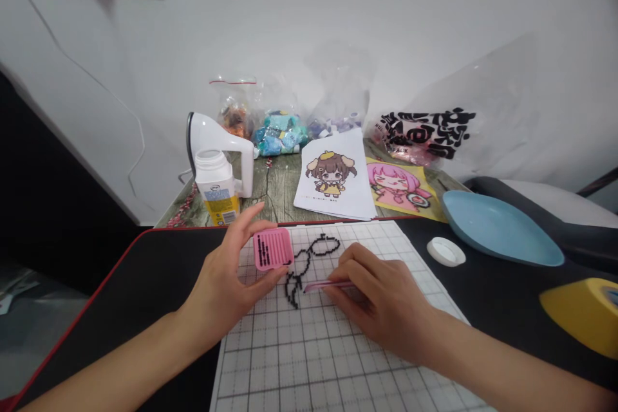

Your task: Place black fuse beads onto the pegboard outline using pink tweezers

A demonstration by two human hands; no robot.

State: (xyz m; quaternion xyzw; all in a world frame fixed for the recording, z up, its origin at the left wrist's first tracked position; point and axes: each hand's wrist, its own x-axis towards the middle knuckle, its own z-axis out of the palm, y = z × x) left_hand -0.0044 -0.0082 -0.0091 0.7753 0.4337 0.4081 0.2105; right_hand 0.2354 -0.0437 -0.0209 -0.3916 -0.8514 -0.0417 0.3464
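Note:
My left hand point(232, 270) grips a small pink ridged tray point(273, 249) by its edges, tilted above the board. Black beads lie in the tray's left grooves. Between the thumb and fingers of my right hand point(371, 293) is a thin pink pen-like tool point(331, 284), its tip just right of the lower black beads. A white gridded pegboard point(309, 360) lies under both hands. On its upper part, black beads point(326, 245) form a curved outline with a loop at the top and a pointed shape below, partly hidden by the tray.
Behind the board are a white bottle point(215, 187), a white handled appliance point(245, 167), a printed character sheet point(333, 183) and bagged beads point(280, 132). At right sit a white lid point(445, 251), a blue plate point(502, 228) and a yellow object point(582, 315).

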